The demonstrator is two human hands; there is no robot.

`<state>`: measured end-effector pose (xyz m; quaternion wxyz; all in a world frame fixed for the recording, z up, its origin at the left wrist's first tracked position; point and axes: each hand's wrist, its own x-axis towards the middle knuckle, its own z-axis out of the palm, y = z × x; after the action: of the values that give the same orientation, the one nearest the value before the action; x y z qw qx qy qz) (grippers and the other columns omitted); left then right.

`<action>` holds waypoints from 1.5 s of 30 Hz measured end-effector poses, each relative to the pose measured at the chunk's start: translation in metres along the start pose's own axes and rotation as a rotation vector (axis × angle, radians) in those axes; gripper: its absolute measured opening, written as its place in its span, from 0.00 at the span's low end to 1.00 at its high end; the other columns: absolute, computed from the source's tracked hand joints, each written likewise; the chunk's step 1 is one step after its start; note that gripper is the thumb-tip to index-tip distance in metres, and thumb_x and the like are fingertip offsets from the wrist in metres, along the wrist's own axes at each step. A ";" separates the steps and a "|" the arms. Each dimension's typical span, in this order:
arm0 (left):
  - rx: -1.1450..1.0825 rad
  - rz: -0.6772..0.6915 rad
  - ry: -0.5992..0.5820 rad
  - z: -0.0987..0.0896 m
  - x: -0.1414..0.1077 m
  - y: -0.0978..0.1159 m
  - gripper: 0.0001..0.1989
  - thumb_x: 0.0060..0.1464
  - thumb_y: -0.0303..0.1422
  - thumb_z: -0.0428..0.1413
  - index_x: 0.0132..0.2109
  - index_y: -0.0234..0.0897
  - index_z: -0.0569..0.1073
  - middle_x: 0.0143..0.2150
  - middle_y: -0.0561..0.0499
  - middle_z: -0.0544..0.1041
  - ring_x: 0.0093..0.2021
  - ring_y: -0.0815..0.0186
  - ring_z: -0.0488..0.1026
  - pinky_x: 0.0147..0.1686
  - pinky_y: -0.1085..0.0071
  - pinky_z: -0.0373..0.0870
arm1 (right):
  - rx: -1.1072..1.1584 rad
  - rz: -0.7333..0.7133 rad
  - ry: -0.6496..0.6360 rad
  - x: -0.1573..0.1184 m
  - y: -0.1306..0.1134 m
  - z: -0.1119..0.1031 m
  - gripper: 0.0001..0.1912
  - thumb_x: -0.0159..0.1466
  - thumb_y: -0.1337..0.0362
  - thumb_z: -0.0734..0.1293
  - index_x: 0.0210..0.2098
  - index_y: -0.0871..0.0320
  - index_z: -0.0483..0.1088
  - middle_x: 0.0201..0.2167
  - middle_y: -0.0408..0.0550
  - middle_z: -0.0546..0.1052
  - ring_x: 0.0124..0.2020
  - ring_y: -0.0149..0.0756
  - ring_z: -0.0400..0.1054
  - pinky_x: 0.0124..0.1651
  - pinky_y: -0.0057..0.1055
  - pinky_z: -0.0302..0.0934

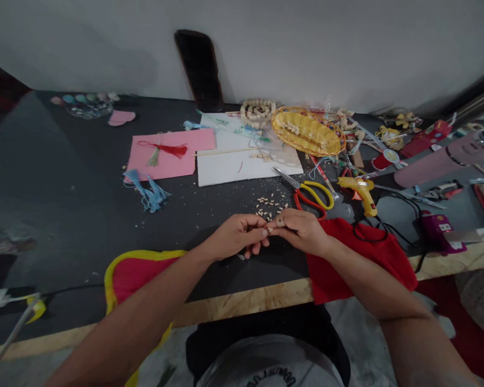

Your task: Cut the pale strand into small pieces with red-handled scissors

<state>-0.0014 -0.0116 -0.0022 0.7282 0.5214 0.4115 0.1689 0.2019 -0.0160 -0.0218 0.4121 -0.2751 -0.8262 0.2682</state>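
My left hand [246, 233] and my right hand [297, 230] meet above the dark table, fingertips together. Between them a tiny pale piece [270, 230] shows, pinched by the right fingers and touching the left thumb. Both hands are closed; what the left fingers hold is too small to make out. Just beyond the fingertips lie several small beige pieces [271, 203]. Scissors [306, 189] with one yellow and one red handle rest behind my right hand. A red cloth [347, 263] lies under my right forearm.
A yellow wicker basket [306, 131], white board [226, 167] and pink sheet [161, 171] with tassels stand further back. A phone [200, 70] leans on the wall. To the right are a yellow glue gun [358, 191], its cable and a pink bottle [435, 161].
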 end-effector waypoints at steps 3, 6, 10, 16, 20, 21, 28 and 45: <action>-0.011 0.015 0.028 0.001 0.001 0.000 0.13 0.53 0.40 0.58 0.31 0.34 0.73 0.18 0.56 0.70 0.16 0.76 0.64 0.14 0.82 0.64 | -0.044 -0.002 0.026 0.001 -0.001 0.000 0.05 0.65 0.66 0.67 0.39 0.56 0.75 0.32 0.47 0.80 0.35 0.32 0.74 0.39 0.29 0.70; -0.026 0.054 0.063 0.003 0.001 0.000 0.13 0.51 0.41 0.59 0.33 0.34 0.73 0.24 0.54 0.74 0.18 0.76 0.67 0.15 0.82 0.65 | -0.077 0.029 0.050 0.002 -0.002 -0.002 0.04 0.65 0.66 0.66 0.37 0.56 0.74 0.32 0.47 0.80 0.34 0.32 0.74 0.38 0.29 0.70; 0.008 0.100 0.112 0.004 0.002 -0.002 0.13 0.51 0.41 0.59 0.37 0.33 0.73 0.28 0.52 0.75 0.20 0.75 0.68 0.15 0.81 0.66 | -0.107 0.048 0.072 0.003 -0.003 -0.003 0.04 0.65 0.66 0.66 0.38 0.55 0.74 0.32 0.46 0.80 0.34 0.32 0.74 0.38 0.29 0.70; 0.138 0.116 0.179 0.005 0.002 -0.006 0.13 0.54 0.41 0.56 0.32 0.34 0.73 0.21 0.55 0.72 0.17 0.75 0.66 0.15 0.81 0.66 | -0.097 0.055 0.087 0.003 -0.003 -0.002 0.04 0.66 0.65 0.66 0.38 0.56 0.74 0.32 0.47 0.80 0.34 0.32 0.74 0.37 0.29 0.70; 0.143 0.123 0.205 0.005 0.003 -0.006 0.12 0.53 0.40 0.56 0.35 0.34 0.73 0.24 0.52 0.75 0.17 0.76 0.66 0.15 0.82 0.65 | -0.105 0.084 0.088 0.002 -0.003 0.000 0.05 0.66 0.64 0.66 0.36 0.55 0.74 0.32 0.47 0.80 0.34 0.32 0.74 0.37 0.29 0.70; 0.129 0.119 0.212 0.005 0.003 -0.006 0.12 0.53 0.39 0.57 0.37 0.34 0.73 0.26 0.52 0.76 0.17 0.76 0.67 0.15 0.82 0.65 | -0.104 0.088 0.090 0.002 -0.003 0.000 0.05 0.66 0.64 0.66 0.36 0.55 0.74 0.32 0.47 0.80 0.34 0.32 0.74 0.37 0.29 0.70; 0.105 0.129 0.242 0.007 0.003 -0.005 0.11 0.52 0.38 0.57 0.37 0.35 0.70 0.28 0.51 0.78 0.17 0.76 0.67 0.14 0.82 0.64 | -0.116 0.073 0.101 0.003 -0.003 0.001 0.05 0.66 0.64 0.66 0.36 0.56 0.74 0.32 0.47 0.80 0.33 0.32 0.74 0.37 0.29 0.71; 0.140 0.130 0.285 0.008 0.004 -0.005 0.10 0.51 0.38 0.57 0.33 0.35 0.69 0.26 0.52 0.76 0.18 0.75 0.66 0.14 0.82 0.64 | -0.148 0.094 0.048 0.001 0.001 0.001 0.07 0.67 0.64 0.64 0.39 0.55 0.75 0.33 0.48 0.80 0.35 0.34 0.74 0.40 0.32 0.71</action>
<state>0.0062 -0.0158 -0.0072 0.6119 0.5674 0.4866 0.2587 0.2009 -0.0149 -0.0224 0.3973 -0.3496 -0.8198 0.2190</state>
